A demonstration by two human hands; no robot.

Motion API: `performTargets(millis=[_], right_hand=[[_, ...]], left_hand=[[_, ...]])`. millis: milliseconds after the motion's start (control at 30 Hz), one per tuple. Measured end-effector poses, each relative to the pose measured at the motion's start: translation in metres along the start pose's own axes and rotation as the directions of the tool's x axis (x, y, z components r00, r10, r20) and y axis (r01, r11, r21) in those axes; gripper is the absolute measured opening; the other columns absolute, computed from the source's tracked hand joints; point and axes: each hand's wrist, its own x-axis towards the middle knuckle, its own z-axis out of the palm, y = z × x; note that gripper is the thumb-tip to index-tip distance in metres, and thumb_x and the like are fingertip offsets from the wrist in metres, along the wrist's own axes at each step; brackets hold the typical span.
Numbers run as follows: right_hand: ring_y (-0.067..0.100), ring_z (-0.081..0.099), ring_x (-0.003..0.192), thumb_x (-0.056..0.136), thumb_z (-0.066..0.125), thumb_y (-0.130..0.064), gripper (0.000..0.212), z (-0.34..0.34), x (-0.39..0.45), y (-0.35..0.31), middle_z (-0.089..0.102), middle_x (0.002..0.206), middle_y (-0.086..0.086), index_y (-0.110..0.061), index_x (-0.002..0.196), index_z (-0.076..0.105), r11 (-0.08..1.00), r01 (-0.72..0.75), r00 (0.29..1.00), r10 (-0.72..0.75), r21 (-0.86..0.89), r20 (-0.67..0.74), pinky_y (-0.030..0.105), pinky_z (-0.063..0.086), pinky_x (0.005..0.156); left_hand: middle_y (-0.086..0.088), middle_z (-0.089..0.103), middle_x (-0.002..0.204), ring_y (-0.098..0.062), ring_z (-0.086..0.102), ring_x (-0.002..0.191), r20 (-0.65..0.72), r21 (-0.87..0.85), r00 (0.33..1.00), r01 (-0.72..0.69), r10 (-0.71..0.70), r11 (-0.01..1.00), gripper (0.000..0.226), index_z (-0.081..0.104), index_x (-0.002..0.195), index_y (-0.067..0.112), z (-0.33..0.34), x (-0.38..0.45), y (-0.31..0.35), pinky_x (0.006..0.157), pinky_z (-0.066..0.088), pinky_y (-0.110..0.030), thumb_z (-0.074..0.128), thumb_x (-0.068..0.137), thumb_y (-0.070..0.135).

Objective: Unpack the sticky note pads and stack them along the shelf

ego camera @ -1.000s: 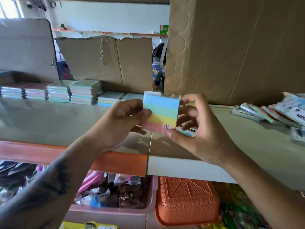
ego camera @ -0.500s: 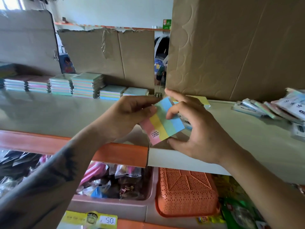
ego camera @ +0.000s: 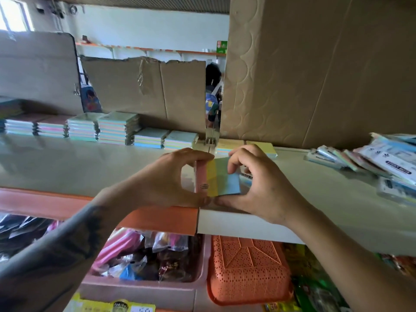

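Slippage is risked: striped pad (ego camera: pixel 219 176) is pinched edgewise mid-frame between left hand (ego camera: pixel 166 176) and right hand (ego camera: pixel 258 185).

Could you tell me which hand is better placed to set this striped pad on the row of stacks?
Probably the left hand: it grips the pad and is nearer the stacks at left.

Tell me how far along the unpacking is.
Done: a row of pad stacks lines the back of the shelf. In hand: left hand and right hand grip one striped pad. Left: wrapped packs piled at the shelf's right end.
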Motion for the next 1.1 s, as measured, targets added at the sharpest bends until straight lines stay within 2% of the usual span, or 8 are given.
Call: performTargets(millis=[200,333,433,533,633,800,967,1100], right_hand=[[0.006,0.053,0.112,0.073,0.079,-0.061,0.053,-0.024,-0.004,0.009,0.05,0.129,-0.019,-0.036,0.114,0.057,0.954,-0.221,0.972,0.233,-0.203,0.036,0.035,0.046,0.097],[0.011,0.054,0.109,0.081,0.076,-0.055,0.047,-0.032,0.002,0.017,0.054,0.122,-0.018,-0.04,0.121,0.057,0.857,-0.398,0.876,0.461,-0.327,0.14,0.036,0.046,0.098],[0.015,0.061,0.104,0.085,0.076,-0.048,0.034,-0.03,0.004,0.023,0.065,0.118,-0.01,-0.038,0.115,0.062,0.84,-0.479,0.841,0.522,-0.255,0.14,0.031,0.05,0.09],[0.011,0.063,0.098,0.082,0.081,-0.044,0.023,-0.032,0.003,0.025,0.069,0.107,-0.012,-0.036,0.1,0.069,0.853,-0.497,0.855,0.513,-0.16,0.079,0.027,0.048,0.08],[0.008,0.067,0.089,0.084,0.081,-0.036,0.011,-0.038,0.001,0.015,0.073,0.095,-0.015,-0.031,0.092,0.074,0.871,-0.486,0.874,0.481,0.076,0.068,0.03,0.047,0.08],[0.017,0.055,0.076,0.088,0.076,-0.022,0.009,-0.049,-0.002,-0.008,0.065,0.086,0.005,-0.014,0.086,0.079,0.722,-0.512,0.847,0.513,0.465,0.138,0.036,0.042,0.074],[0.029,0.056,0.078,0.086,0.075,-0.038,0.017,-0.048,-0.009,-0.019,0.063,0.093,0.016,-0.022,0.087,0.079,0.544,-0.563,0.793,0.568,0.622,0.221,0.036,0.045,0.067],[0.022,0.07,0.081,0.082,0.071,-0.056,0.044,-0.04,-0.019,-0.014,0.072,0.11,-0.003,-0.031,0.117,0.066,0.804,-0.422,0.879,0.476,0.419,-0.029,0.036,0.055,0.069]], left_hand=[[0.017,0.059,0.124,-0.004,0.054,0.116,0.049,0.065,0.985,0.16,-0.163,0.985,0.084,0.056,0.14,0.035,-0.019,-0.001,-0.016,0.09,0.034,-0.01,0.095,0.065,0.031],[0.019,0.059,0.123,0.001,0.055,0.105,0.142,0.085,0.962,0.224,-0.234,0.971,0.077,0.056,0.138,0.039,-0.021,-0.002,-0.018,0.081,0.035,-0.007,0.085,0.067,0.042],[0.021,0.064,0.111,0.011,0.06,0.083,0.172,0.023,0.956,0.237,-0.238,0.971,0.067,0.058,0.134,0.041,-0.019,-0.005,-0.015,0.074,0.044,-0.015,0.078,0.07,0.035],[0.017,0.063,0.122,-0.001,0.061,0.105,0.152,-0.003,0.964,0.219,-0.216,0.976,0.076,0.057,0.131,0.044,-0.015,-0.006,-0.012,0.091,0.048,-0.022,0.073,0.057,0.054],[0.028,0.061,0.125,0.008,0.054,0.119,0.01,-0.078,0.998,0.068,-0.067,0.995,0.065,0.061,0.121,0.047,-0.009,-0.003,0.0,0.105,0.04,-0.019,0.073,0.06,0.065],[0.017,0.073,0.104,-0.002,0.066,0.106,-0.257,-0.197,0.963,-0.139,0.086,0.97,0.025,0.074,0.103,0.03,0.007,0.007,0.033,0.093,0.047,-0.019,0.085,0.081,0.036],[-0.012,0.077,0.091,-0.013,0.07,0.083,-0.214,-0.572,0.976,-0.158,0.04,0.805,0.012,0.073,0.095,0.005,0.017,0.016,0.047,0.086,0.056,-0.025,0.078,0.084,0.007],[-0.011,0.078,0.091,-0.015,0.07,0.082,-0.24,-0.686,0.961,-0.067,-0.138,0.725,0.012,0.076,0.096,0.009,0.017,0.021,0.048,0.09,0.056,-0.037,0.077,0.085,0.005]])
